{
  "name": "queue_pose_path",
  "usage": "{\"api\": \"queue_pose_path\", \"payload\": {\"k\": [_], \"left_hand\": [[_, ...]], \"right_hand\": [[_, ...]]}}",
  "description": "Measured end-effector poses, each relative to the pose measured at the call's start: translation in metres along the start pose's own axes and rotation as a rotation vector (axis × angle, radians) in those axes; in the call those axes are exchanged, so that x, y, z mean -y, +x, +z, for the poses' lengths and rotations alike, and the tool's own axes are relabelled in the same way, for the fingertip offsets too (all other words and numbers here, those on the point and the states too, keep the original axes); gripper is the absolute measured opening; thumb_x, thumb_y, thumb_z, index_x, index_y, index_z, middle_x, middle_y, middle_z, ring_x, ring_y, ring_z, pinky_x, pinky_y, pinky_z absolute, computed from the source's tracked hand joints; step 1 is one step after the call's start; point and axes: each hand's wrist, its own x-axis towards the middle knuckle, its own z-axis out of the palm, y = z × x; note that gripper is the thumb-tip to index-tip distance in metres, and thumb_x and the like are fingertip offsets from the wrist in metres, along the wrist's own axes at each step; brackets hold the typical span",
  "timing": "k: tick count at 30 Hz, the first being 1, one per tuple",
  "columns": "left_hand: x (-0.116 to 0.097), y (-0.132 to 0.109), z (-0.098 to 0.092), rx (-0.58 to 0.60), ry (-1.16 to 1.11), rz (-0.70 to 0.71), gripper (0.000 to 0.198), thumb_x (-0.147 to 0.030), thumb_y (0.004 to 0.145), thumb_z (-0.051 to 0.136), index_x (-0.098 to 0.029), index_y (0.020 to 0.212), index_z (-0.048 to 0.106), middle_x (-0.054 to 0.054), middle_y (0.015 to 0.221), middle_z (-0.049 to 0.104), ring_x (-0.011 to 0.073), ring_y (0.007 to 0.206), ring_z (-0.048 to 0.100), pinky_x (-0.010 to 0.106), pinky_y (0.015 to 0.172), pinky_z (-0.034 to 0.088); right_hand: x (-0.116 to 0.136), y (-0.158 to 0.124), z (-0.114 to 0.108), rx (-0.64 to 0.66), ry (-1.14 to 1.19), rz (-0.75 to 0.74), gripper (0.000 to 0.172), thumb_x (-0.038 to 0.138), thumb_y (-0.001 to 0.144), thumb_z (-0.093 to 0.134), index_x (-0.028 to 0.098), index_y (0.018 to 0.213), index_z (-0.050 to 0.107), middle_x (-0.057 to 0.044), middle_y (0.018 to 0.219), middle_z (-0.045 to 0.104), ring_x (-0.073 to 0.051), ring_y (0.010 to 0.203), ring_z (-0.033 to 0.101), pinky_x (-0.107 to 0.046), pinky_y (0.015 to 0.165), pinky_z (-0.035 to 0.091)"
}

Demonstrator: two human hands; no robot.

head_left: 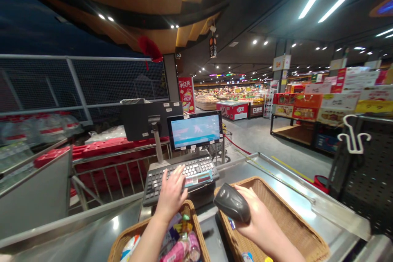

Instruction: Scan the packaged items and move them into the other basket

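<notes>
My left hand [174, 188] lies over the black keyboard [155, 178] with its fingers spread on the keys, holding nothing. My right hand [253, 208] is wrapped round a black handheld barcode scanner [232, 202], held above the right wicker basket [302, 227]. A few small packages show near that basket's left side and bottom. Below my left forearm sits the left wicker basket [194, 213], filled with several colourful packages such as a pink packet [175, 251]. On the keyboard's right part rests a flat blue and red strip [199, 178]. Behind it stands a lit monitor [196, 130].
The metal counter [101, 229] runs beneath both baskets. A second screen [139, 120], seen from behind, stands at the left. Metal railings [123, 176] border the left side. A dark perforated panel [373, 163] with a white hook [353, 137] rises at the right. Boxes [334, 102] are stacked beyond.
</notes>
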Motion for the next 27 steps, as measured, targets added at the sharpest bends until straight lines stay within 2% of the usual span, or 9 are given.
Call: {"api": "queue_pose_path", "payload": {"k": [9,20,27], "left_hand": [[0.004,-0.009,-0.005,0.021,-0.011,-0.033,0.024,-0.017,0.08,0.057,-0.022,0.102,0.062,0.01,0.145,0.056,0.0292,0.135,0.051,0.057,0.121,0.016],[0.017,-0.03,-0.021,0.059,0.021,-0.085,0.021,-0.016,0.081,0.055,-0.023,0.101,0.06,0.011,0.147,0.053,0.0297,0.136,0.049,0.059,0.12,0.017],[0.031,-0.052,-0.03,0.096,0.058,-0.109,0.025,-0.018,0.084,0.053,-0.023,0.108,0.057,0.011,0.149,0.051,0.0289,0.138,0.046,0.06,0.12,0.017]], "right_hand": [[-0.001,-0.001,0.005,0.006,-0.02,-0.022,0.049,0.012,0.063,0.057,0.023,0.109,0.07,-0.01,0.12,0.071,-0.036,0.123,0.057,-0.059,0.113,0.034],[0.005,-0.005,0.016,-0.005,0.051,-0.029,0.056,0.013,0.06,0.058,0.023,0.114,0.07,-0.01,0.119,0.073,-0.037,0.129,0.054,-0.057,0.115,0.033],[0.017,-0.006,0.027,0.043,-0.004,-0.002,0.059,0.013,0.062,0.057,0.024,0.12,0.067,-0.01,0.122,0.071,-0.037,0.131,0.052,-0.061,0.117,0.025]]}}
